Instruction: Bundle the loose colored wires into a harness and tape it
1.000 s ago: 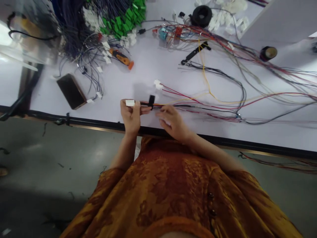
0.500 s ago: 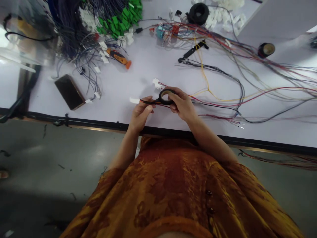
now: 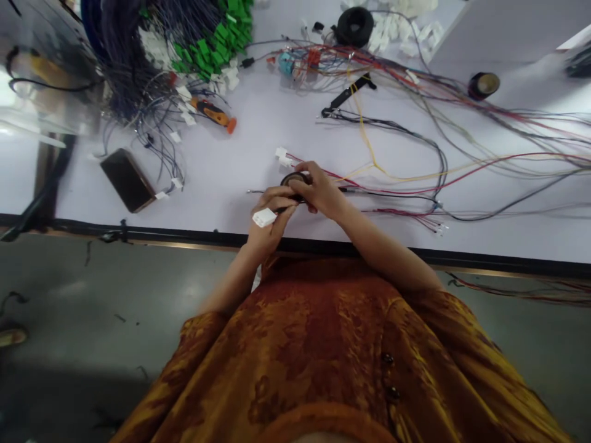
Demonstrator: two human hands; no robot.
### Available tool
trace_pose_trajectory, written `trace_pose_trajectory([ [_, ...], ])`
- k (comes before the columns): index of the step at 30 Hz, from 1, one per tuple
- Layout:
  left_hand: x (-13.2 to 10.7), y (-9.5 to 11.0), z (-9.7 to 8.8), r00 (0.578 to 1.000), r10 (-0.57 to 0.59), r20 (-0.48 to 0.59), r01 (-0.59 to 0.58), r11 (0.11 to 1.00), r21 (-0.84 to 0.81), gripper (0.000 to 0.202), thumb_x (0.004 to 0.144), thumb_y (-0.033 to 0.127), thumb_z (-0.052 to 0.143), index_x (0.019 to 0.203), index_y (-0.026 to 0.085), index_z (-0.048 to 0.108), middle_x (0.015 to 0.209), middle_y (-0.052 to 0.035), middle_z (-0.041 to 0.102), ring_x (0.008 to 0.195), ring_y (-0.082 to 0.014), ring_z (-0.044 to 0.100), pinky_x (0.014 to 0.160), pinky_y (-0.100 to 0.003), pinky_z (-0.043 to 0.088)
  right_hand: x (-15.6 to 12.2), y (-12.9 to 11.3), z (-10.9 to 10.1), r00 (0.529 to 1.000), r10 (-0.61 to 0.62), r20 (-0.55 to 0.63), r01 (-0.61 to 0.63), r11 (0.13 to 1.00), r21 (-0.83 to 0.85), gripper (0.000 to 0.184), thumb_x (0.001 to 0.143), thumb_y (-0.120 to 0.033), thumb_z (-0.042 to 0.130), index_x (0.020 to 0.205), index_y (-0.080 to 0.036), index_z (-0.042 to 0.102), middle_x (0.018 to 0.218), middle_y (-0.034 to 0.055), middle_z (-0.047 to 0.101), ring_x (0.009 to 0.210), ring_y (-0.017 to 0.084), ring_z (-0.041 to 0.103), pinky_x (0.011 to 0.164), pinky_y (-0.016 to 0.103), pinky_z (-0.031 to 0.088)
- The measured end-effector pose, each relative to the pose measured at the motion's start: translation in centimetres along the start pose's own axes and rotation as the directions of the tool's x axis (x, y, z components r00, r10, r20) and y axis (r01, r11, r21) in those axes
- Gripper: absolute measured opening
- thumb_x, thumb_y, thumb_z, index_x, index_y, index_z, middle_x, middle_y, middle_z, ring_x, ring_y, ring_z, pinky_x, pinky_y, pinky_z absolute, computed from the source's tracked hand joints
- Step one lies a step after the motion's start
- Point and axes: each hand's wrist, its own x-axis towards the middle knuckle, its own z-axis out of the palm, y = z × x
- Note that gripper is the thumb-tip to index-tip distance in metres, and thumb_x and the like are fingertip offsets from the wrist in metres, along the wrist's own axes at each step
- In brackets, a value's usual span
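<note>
Holding a limp, light wire bundle (image 3: 355, 191) near its stiff white connector (image 3: 264, 217) in the left grip (image 3: 273, 207), the right grip (image 3: 320, 191) closes over a small roll of black tape (image 3: 293, 178) above the counter's (image 3: 221, 178) near edge.

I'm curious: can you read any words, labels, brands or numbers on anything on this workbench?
No word, brand or number can be read anywhere in this view.
Orange-and-black screwdriver: any marking on the handle is too small to read.
White connector in the left hand: no lettering can be made out.
Roll of black tape under the right hand: no print can be made out.
</note>
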Motion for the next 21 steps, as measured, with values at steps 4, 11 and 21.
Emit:
trace_pose_trajectory([
  [4, 0.1, -1.3, 0.9, 0.960, -0.144, -0.240, 0.125, 0.988, -0.092, 0.034, 0.094, 0.054, 0.062, 0.090, 0.020, 0.069, 0.093, -0.0051, 0.074, 0.067, -0.0119, 0.068, 0.058, -0.024, 0.056, -2.1, 1.3, 0.4, 0.986, -0.142, -0.084, 0.139, 0.989, -0.043, 0.029, 0.095, -0.029, 0.050, 0.124, -0.025, 0.053, 0.084, -0.0009, 0.058, 0.053, 0.009, 0.046, 0.049, 0.022, 0.044],
  [11, 0.5, -0.8, 1.0, 0.915, -0.322, -0.243, 0.233, 0.914, -0.332, 0.036, 0.094, 0.058, 0.059, 0.094, 0.022, 0.061, 0.088, -0.0029, 0.075, 0.062, -0.0112, 0.070, 0.054, -0.022, 0.057, -5.8, 2.8, 0.4, 0.891, -0.452, 0.053, 0.433, 0.806, -0.404, 0.019, 0.094, -0.029, 0.058, 0.111, -0.025, 0.064, 0.110, 0.0079, 0.061, 0.087, 0.017, 0.059, 0.079, 0.032, 0.055],
  [21, 0.3, -1.9, 1.8, 0.914, -0.223, -0.339, 0.154, 0.964, -0.218, 0.034, 0.098, 0.054, 0.054, 0.096, 0.020, 0.058, 0.089, -0.0036, 0.075, 0.054, -0.0086, 0.067, 0.041, -0.017, 0.047, -2.7, 2.6, -0.7, 0.955, -0.272, -0.117, 0.252, 0.955, -0.159, 0.031, 0.099, -0.039, 0.047, 0.124, -0.023, 0.057, 0.088, 0.0027, 0.060, 0.062, 0.012, 0.052, 0.057, 0.025, 0.050],
])
